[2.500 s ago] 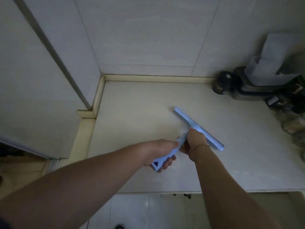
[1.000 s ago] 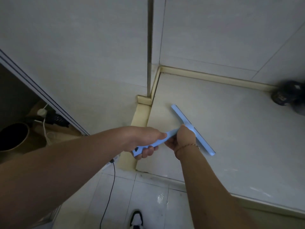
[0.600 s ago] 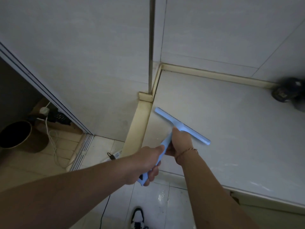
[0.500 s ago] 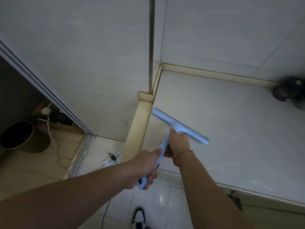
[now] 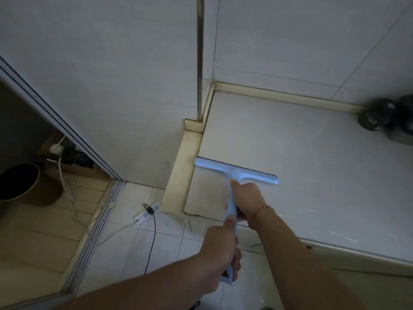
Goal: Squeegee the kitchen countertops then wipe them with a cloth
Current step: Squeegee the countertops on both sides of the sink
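A: Both hands wrap one tool. Right hand (image 5: 247,199) curls round the upper handle of the blue squeegee (image 5: 234,173), just under the crossbar; left hand (image 5: 220,249) grips the handle's lower end, thumb laid along it.

B: Blade position?

A: Blade lies flat on the pale countertop (image 5: 312,164), at 12 o'clock from the hands, its left tip just beside the cream edging strip (image 5: 178,186) at 9 o'clock. Handle runs back past the counter's front edge.

B: How to pull it well?

A: My judgement: keep even pressure across the whole blade, draw straight toward 6 o'clock and carry the water off the front edge. Overlap the next pass toward 3 o'clock. The raised strip will likely leave a thin unswept line beside it.

B: Surroundings?

A: Dark jars (image 5: 380,117), blurred, stand against the back wall at 2 o'clock, well apart from the blade; they block that corner until shifted. Below at 8 o'clock, a white power strip (image 5: 147,212) with a black cable (image 5: 153,238) lies on the tiled floor. Runoff may drip near it. A dark bin (image 5: 20,182) sits at 9 o'clock. No cloth visible.
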